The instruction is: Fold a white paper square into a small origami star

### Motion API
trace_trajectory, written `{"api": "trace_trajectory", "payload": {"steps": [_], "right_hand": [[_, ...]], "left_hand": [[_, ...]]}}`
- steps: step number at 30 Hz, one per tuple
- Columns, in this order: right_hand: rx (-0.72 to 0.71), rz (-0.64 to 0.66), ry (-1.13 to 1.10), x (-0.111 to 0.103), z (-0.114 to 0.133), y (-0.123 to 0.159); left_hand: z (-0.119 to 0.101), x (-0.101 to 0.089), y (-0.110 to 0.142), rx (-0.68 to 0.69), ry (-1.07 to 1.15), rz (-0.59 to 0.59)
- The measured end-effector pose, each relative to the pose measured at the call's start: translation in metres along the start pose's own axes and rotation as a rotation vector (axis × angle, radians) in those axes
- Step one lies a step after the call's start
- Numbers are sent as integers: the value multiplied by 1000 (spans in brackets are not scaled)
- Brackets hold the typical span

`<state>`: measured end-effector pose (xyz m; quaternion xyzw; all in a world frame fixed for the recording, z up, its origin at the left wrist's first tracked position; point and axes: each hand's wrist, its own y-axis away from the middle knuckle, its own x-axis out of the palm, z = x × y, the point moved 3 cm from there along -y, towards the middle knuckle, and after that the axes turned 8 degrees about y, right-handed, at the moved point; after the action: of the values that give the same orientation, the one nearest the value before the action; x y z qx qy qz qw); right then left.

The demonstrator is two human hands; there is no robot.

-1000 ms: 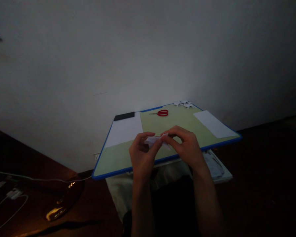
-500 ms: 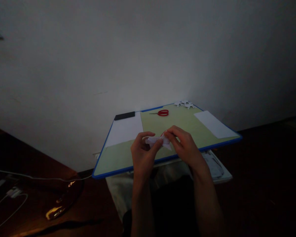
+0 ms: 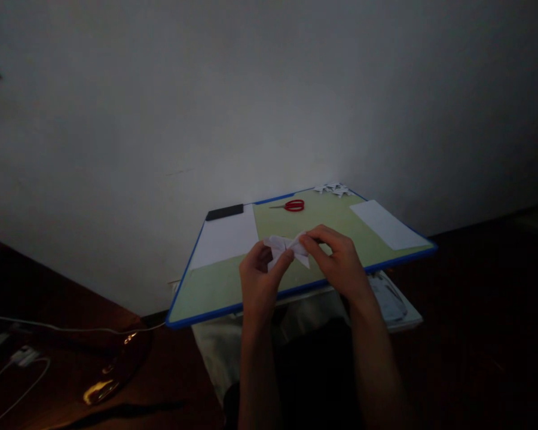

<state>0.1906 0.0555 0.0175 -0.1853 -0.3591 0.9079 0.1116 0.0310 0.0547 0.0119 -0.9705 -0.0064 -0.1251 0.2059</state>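
A small piece of folded white paper [image 3: 278, 243] with pointed flaps is held up between my two hands, above the near part of the pale green board [image 3: 219, 291]. My left hand [image 3: 260, 275] pinches its left side, thumb in front near the centre fold. On the other side, my right hand [image 3: 336, 257] grips the right flap between thumb and fingertips. The fingers behind the paper are partly hidden.
Red-handled scissors [image 3: 295, 205] lie toward the board's back. Several folded white paper shapes [image 3: 334, 189] sit in the far right corner. White sheets lie left [image 3: 224, 239] and right [image 3: 385, 224]; a dark flat object [image 3: 225, 212] rests at the back left.
The folded paper has spread wider, with flaps now standing out on both sides of its centre. My right hand has shifted slightly right, and the left thumb has moved slightly left.
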Motion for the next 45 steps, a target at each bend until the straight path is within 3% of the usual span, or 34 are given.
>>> {"api": "trace_trajectory", "payload": {"steps": [8, 15, 21, 33, 45], "right_hand": [[-35, 5, -23, 0, 3, 1], [-91, 37, 60, -2, 6, 4], [-169, 92, 122, 0, 7, 7], [-238, 232, 79, -11, -2, 13], [-213, 131, -16, -20, -2, 10]], "left_hand": [[0, -2, 1, 19, 5, -26], [-11, -3, 5, 104, -113, -31], [-15, -6, 10, 94, -221, -26], [-13, -11, 9, 40, -211, 116], [-10, -8, 8, 13, -91, 172]]}}
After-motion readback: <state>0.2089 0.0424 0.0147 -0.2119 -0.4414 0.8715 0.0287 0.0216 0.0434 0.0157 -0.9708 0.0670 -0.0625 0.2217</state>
